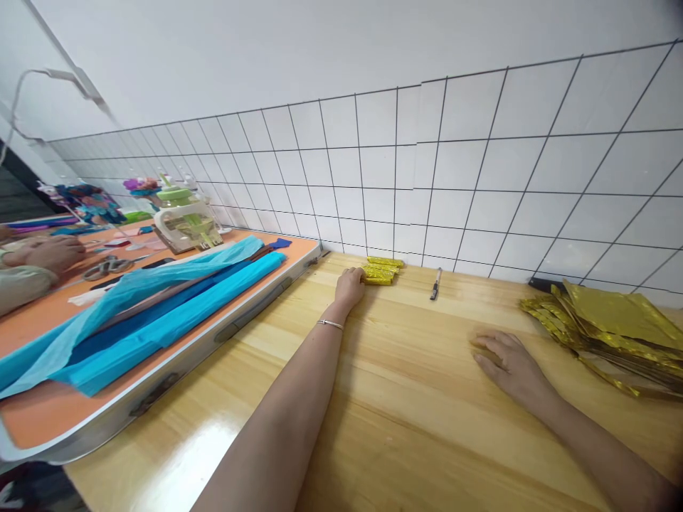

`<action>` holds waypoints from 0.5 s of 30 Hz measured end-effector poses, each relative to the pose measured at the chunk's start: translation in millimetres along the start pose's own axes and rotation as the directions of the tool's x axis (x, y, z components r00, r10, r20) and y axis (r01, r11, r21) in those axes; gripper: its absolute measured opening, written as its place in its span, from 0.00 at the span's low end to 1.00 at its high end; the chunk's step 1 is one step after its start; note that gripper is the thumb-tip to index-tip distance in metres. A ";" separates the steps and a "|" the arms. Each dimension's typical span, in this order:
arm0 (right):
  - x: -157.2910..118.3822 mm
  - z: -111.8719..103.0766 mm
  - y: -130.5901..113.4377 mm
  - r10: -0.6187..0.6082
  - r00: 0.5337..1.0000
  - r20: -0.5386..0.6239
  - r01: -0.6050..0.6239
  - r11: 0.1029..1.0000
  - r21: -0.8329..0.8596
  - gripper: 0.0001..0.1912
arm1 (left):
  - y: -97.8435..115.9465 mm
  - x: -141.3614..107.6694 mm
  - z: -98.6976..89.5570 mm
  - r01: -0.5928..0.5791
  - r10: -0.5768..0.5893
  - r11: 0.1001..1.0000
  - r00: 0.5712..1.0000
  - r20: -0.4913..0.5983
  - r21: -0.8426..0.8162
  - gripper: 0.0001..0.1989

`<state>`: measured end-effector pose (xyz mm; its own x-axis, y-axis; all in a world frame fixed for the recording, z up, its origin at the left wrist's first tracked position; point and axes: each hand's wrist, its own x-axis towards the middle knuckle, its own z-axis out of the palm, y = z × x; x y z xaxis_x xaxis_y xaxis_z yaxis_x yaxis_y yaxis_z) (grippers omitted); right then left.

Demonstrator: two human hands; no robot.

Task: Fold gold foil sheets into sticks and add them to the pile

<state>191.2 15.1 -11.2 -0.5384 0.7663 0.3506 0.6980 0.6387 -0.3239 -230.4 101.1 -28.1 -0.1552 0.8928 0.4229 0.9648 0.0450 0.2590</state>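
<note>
At the back of the wooden table, my left hand (351, 286) reaches forward with its fingers curled against the left end of some shiny gold foil rolls (383, 272). The fingertips are partly hidden behind the hand. Lower and to the right, my right hand (506, 363) hovers over or rests on the wood with its fingers apart and nothing in them. To that hand's right is a loose stack of gold foil sheets (622, 316), crinkled at the edges. A small craft knife (436, 284) lies between the rolls and the stack.
On the left, an orange folding table (32, 419) with a metal rim carries long blue crepe paper (176, 334), scissors (107, 267) and a green-lidded drink bottle (178, 203). Another person's hands (50, 252) rest there. A tiled wall (384, 163) bounds the back.
</note>
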 end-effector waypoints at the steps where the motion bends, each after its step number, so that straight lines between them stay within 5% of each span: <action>1: -0.1 -0.3 -0.1 -0.002 1.000 0.006 0.002 1.000 -0.007 0.17 | -1.3 -0.1 -0.1 0.020 -0.020 1.000 1.000 -0.007 0.011 0.15; 15: 0.4 -1.0 -2.2 -0.012 1.000 0.012 0.012 1.000 -0.020 0.16 | -3.0 -1.5 4.8 0.062 -0.064 0.997 0.997 0.034 0.049 0.14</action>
<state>189.9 14.0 -9.5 -0.5523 0.7595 0.3436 0.7009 0.6462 -0.3018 -232.0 101.8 -33.7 -0.2091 0.9029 0.3754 0.9625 0.1222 0.2422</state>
